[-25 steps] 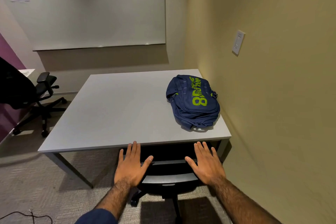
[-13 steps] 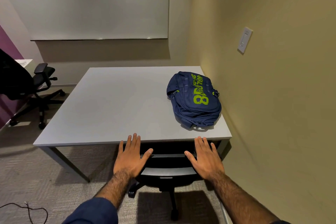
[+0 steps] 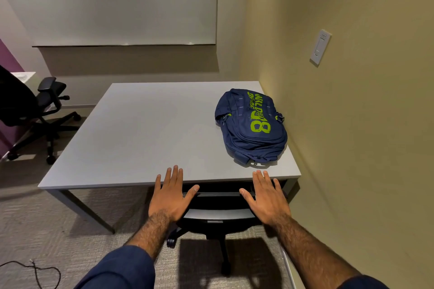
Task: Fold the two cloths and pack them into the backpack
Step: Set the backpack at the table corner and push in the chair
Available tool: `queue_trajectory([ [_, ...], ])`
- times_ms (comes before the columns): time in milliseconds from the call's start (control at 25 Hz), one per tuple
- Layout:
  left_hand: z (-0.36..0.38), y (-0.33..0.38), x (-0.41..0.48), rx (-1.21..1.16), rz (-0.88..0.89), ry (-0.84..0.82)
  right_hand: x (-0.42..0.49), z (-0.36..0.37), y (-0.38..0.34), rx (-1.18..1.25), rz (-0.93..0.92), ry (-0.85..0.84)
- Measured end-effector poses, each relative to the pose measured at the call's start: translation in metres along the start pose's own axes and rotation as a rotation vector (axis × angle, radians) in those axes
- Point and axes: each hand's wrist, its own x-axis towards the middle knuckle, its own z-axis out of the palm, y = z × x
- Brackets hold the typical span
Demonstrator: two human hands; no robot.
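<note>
The navy fabric backpack with lime-green lettering [image 3: 251,126] lies at right of centre on the grey table [image 3: 145,129], long axis running up-frame. Both hands are spread flat and empty below; the right hand [image 3: 266,197] is nearer than the left hand [image 3: 170,196]. No cloths are visible.

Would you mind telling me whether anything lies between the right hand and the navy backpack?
Nothing visible does: only bare grey tabletop separates the open right hand from the navy backpack with green lettering.
</note>
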Motion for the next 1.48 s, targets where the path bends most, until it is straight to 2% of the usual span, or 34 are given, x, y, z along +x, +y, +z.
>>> queue_trajectory([
  [1480, -0.009, 0.007, 0.050, 0.020, -0.006, -0.009, 0.050, -0.007, 0.009, -0.026, 0.012, -0.002],
])
